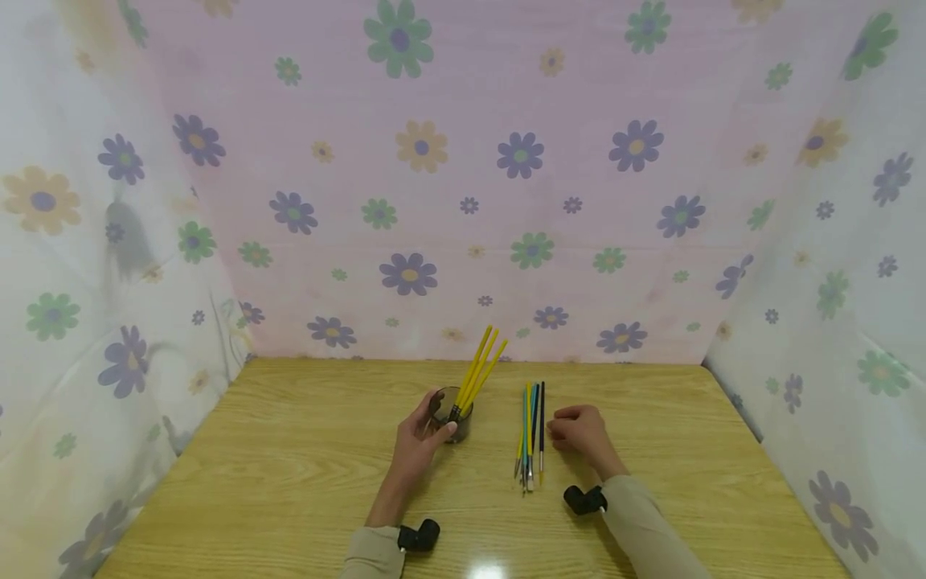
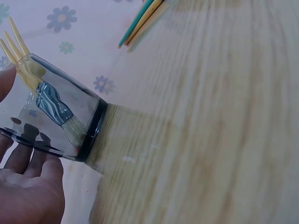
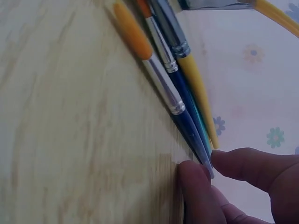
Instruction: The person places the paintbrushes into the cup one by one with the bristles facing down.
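Note:
My left hand (image 1: 417, 449) grips a smoky clear glass (image 2: 93, 114) on the table, fingers and thumb round its side. Inside lean three yellow-handled paintbrushes (image 1: 475, 371), bristles down and handles up. To the right of the glass lies a bunch of paintbrushes (image 1: 529, 426) with yellow, teal and dark blue handles, bristles toward me. Beside the rightmost, a dark blue paintbrush (image 3: 186, 127) with orange bristles, is my right hand (image 1: 584, 439). Its thumb and finger are parted near the handle's tip in the right wrist view; a gap shows in the head view.
The wood-grain table (image 1: 289, 450) ends at a flower-printed cloth backdrop (image 1: 463, 161), with similar cloth on both sides. Black wrist cameras sit on both forearms, the left camera (image 1: 419, 535) and the right camera (image 1: 584, 500).

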`<move>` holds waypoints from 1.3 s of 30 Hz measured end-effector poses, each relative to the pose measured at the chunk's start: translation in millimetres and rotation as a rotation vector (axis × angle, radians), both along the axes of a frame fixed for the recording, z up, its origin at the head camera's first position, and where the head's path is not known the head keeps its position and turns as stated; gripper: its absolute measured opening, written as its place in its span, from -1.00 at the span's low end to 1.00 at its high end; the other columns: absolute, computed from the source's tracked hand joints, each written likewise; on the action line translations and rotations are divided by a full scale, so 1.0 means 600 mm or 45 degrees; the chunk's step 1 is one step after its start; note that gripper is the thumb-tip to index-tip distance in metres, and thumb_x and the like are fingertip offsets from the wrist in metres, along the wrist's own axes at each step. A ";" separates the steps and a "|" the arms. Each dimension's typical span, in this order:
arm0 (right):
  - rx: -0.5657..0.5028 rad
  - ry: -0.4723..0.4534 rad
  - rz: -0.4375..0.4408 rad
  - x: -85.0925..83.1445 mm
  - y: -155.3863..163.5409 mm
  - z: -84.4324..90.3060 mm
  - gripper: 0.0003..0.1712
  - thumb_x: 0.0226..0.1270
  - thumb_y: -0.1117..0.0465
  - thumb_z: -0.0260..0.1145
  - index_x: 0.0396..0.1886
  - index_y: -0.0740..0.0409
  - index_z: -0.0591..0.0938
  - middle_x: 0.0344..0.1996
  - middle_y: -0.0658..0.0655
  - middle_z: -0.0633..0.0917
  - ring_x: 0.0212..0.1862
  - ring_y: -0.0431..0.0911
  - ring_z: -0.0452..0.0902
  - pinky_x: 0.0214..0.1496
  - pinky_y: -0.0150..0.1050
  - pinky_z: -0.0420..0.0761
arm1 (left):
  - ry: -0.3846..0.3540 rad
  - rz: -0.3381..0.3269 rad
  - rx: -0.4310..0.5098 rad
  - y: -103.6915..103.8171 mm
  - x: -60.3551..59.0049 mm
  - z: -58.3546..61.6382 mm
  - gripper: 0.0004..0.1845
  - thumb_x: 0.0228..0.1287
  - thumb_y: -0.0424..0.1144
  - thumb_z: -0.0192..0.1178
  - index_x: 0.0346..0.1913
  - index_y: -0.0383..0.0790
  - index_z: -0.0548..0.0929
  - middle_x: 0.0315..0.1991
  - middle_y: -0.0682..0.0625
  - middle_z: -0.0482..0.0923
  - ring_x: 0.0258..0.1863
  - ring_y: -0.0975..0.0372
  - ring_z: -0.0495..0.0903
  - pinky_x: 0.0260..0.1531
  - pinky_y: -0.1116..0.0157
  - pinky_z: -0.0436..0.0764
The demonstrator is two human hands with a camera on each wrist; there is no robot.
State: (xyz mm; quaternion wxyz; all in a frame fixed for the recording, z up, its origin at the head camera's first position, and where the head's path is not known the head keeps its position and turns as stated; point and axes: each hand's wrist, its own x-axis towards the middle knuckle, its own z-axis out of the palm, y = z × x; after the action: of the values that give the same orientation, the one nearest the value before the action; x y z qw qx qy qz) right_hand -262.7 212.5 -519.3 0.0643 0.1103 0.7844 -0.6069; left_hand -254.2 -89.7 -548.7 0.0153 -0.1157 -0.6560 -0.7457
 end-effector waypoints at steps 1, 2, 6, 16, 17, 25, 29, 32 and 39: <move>0.034 0.004 -0.003 -0.002 -0.003 0.000 -0.59 0.32 0.39 0.33 0.10 0.56 0.59 -0.15 0.42 0.70 -0.33 -0.07 0.71 -0.29 -0.20 0.79 | 0.000 0.000 0.001 0.000 0.000 0.000 -0.20 0.38 -0.45 0.27 0.58 -0.39 0.13 0.61 -0.30 0.00 0.60 -0.02 0.03 0.52 0.09 0.11; 0.069 0.010 -0.004 -0.003 -0.005 0.000 -0.61 0.30 0.39 0.34 0.07 0.55 0.61 -0.18 0.40 0.71 -0.35 -0.08 0.70 -0.32 -0.21 0.78 | 0.002 0.002 -0.002 0.000 0.000 0.000 -0.21 0.38 -0.45 0.27 0.58 -0.39 0.14 0.60 -0.30 0.00 0.60 -0.02 0.03 0.52 0.09 0.11; 0.210 0.059 0.006 -0.007 -0.012 -0.003 -0.66 0.19 0.43 0.31 -0.04 0.52 0.65 -0.34 0.29 0.70 -0.48 -0.13 0.62 -0.45 -0.28 0.70 | 0.008 0.006 -0.005 0.000 -0.001 -0.001 -0.21 0.37 -0.45 0.28 0.57 -0.40 0.15 0.60 -0.31 0.02 0.59 -0.03 0.03 0.52 0.08 0.11; 0.224 0.084 0.016 -0.010 -0.018 -0.007 -0.68 0.25 0.37 0.38 -0.07 0.51 0.61 -0.40 0.25 0.72 -0.52 -0.13 0.63 -0.46 -0.27 0.71 | 0.014 -0.012 -0.008 -0.001 0.001 -0.003 -0.19 0.38 -0.42 0.29 0.59 -0.35 0.13 0.60 -0.30 0.03 0.60 -0.04 0.01 0.52 0.08 0.13; 0.228 0.084 0.017 -0.009 -0.019 -0.007 -0.67 0.25 0.38 0.40 -0.07 0.51 0.60 -0.40 0.25 0.71 -0.52 -0.13 0.64 -0.46 -0.26 0.71 | 0.015 -0.013 -0.006 -0.001 0.001 -0.003 -0.20 0.38 -0.42 0.29 0.59 -0.35 0.14 0.60 -0.30 0.03 0.60 -0.03 0.01 0.52 0.08 0.14; 0.284 0.112 0.001 -0.011 -0.017 -0.013 -0.65 0.18 0.43 0.40 -0.04 0.52 0.62 -0.28 0.28 0.67 -0.46 -0.10 0.66 -0.46 -0.24 0.74 | 0.033 -0.006 -0.017 -0.001 0.003 -0.003 -0.22 0.38 -0.42 0.29 0.57 -0.34 0.18 0.59 -0.30 0.05 0.60 -0.05 0.02 0.51 0.05 0.13; 0.338 0.129 -0.007 -0.010 -0.015 -0.014 -0.60 0.13 0.39 0.47 -0.05 0.50 0.62 -0.23 0.32 0.66 -0.35 -0.01 0.67 -0.38 -0.19 0.75 | 0.026 0.003 -0.019 0.000 0.002 -0.002 -0.22 0.37 -0.43 0.29 0.57 -0.33 0.18 0.58 -0.28 0.11 0.59 -0.06 0.03 0.51 0.07 0.14; 0.413 0.145 -0.016 -0.009 -0.013 -0.014 -0.57 0.07 0.36 0.54 -0.07 0.46 0.64 -0.20 0.32 0.68 -0.24 0.05 0.66 -0.26 -0.13 0.73 | 0.017 0.007 -0.021 0.000 0.002 -0.003 -0.21 0.37 -0.42 0.30 0.58 -0.33 0.17 0.57 -0.23 0.16 0.59 -0.04 0.05 0.51 0.09 0.15; 0.478 0.197 -0.023 -0.006 -0.010 -0.011 -0.55 0.03 0.41 0.49 -0.04 0.53 0.65 -0.24 0.33 0.71 -0.20 0.08 0.66 -0.16 -0.06 0.73 | 0.024 0.011 -0.031 0.000 0.001 -0.007 -0.21 0.37 -0.43 0.30 0.57 -0.36 0.17 0.56 -0.24 0.18 0.58 -0.04 0.07 0.50 0.10 0.15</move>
State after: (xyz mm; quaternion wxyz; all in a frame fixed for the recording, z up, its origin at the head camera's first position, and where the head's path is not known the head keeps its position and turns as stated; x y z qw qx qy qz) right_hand -266.4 206.4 -525.8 -0.0231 0.0805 0.8854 -0.4572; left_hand -253.5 -89.9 -553.0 0.0235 -0.1201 -0.6654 -0.7364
